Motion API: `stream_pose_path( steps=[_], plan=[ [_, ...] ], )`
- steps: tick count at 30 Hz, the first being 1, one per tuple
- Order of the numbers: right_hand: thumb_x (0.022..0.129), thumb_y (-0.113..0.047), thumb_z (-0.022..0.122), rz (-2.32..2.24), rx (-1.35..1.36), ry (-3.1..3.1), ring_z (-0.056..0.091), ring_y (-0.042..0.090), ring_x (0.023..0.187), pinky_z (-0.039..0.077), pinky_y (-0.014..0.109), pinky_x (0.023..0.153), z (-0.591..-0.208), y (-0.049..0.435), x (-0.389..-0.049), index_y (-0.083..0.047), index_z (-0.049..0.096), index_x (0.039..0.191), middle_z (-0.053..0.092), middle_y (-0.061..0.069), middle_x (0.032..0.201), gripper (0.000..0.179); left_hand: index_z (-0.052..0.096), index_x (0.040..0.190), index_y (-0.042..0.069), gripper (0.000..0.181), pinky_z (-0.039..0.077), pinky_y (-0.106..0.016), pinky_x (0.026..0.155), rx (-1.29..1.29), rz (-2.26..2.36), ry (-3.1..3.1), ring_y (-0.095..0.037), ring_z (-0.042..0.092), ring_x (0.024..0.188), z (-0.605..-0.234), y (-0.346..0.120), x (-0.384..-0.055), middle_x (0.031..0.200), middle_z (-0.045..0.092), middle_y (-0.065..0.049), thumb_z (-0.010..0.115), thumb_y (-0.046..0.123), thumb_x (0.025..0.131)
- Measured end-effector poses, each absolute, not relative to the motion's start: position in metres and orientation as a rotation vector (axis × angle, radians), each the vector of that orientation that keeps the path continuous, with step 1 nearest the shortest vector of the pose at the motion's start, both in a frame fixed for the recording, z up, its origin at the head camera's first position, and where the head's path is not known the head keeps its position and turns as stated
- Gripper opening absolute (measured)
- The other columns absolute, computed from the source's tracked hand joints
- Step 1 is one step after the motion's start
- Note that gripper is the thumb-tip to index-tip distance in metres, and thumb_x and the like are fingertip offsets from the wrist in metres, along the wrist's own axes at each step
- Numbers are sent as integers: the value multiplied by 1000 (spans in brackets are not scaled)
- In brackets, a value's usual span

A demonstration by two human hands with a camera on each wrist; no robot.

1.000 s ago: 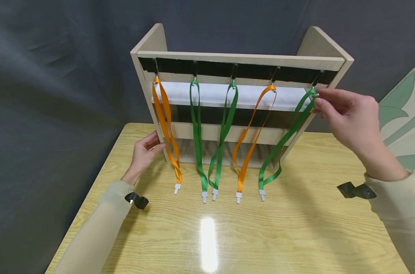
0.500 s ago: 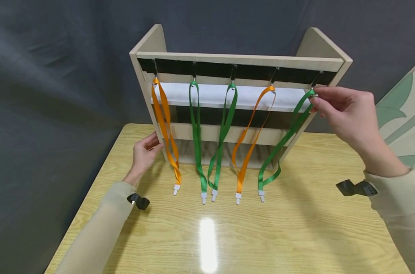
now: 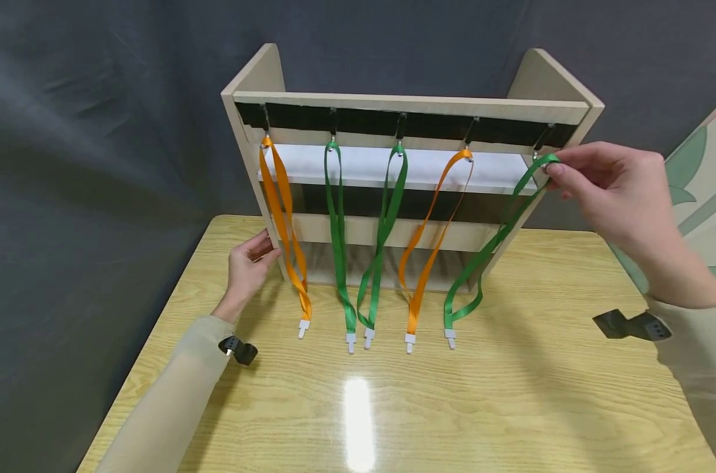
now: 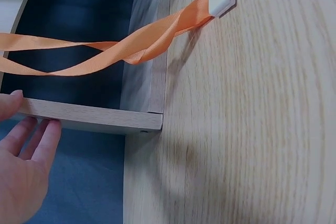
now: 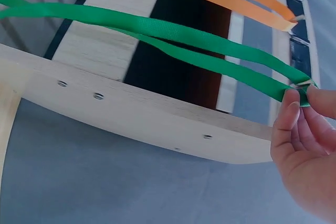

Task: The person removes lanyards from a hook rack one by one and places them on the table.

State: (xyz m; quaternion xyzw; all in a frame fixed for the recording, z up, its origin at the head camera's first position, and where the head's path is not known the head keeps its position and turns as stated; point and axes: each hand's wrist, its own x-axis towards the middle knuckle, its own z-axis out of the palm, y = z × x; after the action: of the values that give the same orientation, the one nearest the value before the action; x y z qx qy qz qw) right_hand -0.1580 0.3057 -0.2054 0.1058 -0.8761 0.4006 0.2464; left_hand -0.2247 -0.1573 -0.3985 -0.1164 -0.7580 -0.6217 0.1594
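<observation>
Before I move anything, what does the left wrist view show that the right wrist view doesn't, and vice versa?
Left wrist only: your left hand holding the edge of the left side panel, and the leftmost orange lanyard with its white clip.

Right wrist only: your right hand pinching the upper loop of the rightmost green lanyard, the right side panel, and part of the black strip.

Both: parts of the wooden shelf unit, orange and green ribbon, and bluish cloth.
</observation>
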Motion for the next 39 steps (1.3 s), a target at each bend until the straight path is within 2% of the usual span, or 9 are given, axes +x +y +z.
stream_pose_path(
  steps=[5,10,18,27,34,39],
  plan=[
    [89,-10,67,1139,292,-2372,61,7,63,47,10,57,-196,308,-152,3,70,101,71,0,86,17,54,128,-9,46,52,-25,82,-322,-1759,-2178,-41,59,103,-399,-158,-225,113,61,-29,66,-12,84],
    [89,-6,68,1256,277,-2359,59,9,61,46,11,55,-189,312,-149,5,69,100,71,-2,85,16,54,129,-8,46,52,-24,82,-328,-1759,-2180,-41,59,104,-400,-159,-225,114,61,-29,65,-12,84],
    [90,0,63,1392,293,-2295,59,10,63,47,11,61,-177,324,-148,7,66,106,69,1,82,18,54,129,-8,46,52,-29,84,-332,-1750,-2184,-40,59,104,-399,-159,-225,114,61,-29,65,-12,84],
    [87,14,59,1875,602,-1909,63,18,64,52,13,58,-170,341,-155,19,62,102,69,14,82,16,54,129,-7,46,52,-24,83,-320,-1732,-2205,-40,59,104,-396,-159,-223,114,61,-28,65,-11,85],
    [89,10,59,1843,628,-1901,64,16,67,51,12,58,-166,362,-159,15,62,105,68,12,82,17,54,129,-8,46,51,-21,81,-330,-1726,-2200,-41,59,103,-396,-160,-223,114,60,-29,64,-12,85],
    [90,4,59,1858,547,-1920,63,12,64,48,12,51,-164,387,-172,6,65,103,67,9,79,13,54,129,-8,46,52,-25,82,-336,-1720,-2192,-41,59,103,-396,-159,-224,113,61,-29,65,-12,84]
  ],
)
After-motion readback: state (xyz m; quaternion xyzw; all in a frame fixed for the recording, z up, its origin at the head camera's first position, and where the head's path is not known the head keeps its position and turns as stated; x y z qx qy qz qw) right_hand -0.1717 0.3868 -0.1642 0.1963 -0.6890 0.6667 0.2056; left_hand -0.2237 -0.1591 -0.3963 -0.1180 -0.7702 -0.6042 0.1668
